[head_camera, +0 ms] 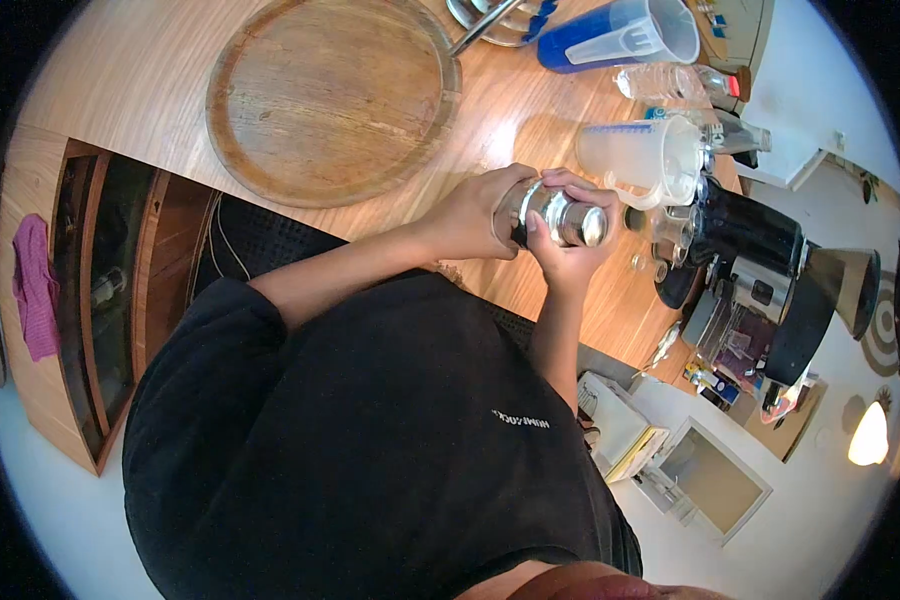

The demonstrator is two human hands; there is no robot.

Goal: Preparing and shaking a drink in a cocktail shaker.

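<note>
A cocktail shaker (pixel 568 219) with a shiny metal top and cap is gripped between both hands above the near edge of a wooden counter. My left hand (pixel 476 214) wraps around its wider, clear-looking body. My right hand (pixel 576 251) closes around the metal upper part, fingers over one side and thumb on the other. The capped end points right, leaning towards the camera. Palms and fingers hide much of the body, and its contents cannot be made out.
A round wooden tray (pixel 334 101) lies on the counter (pixel 146 71) at left. Beyond the hands stand a frosted plastic pitcher (pixel 630 154), a blue measuring jug (pixel 615 37), a clear plastic bottle (pixel 664 82) and small glass jars (pixel 671 225). A black coffee grinder (pixel 750 225) is at right.
</note>
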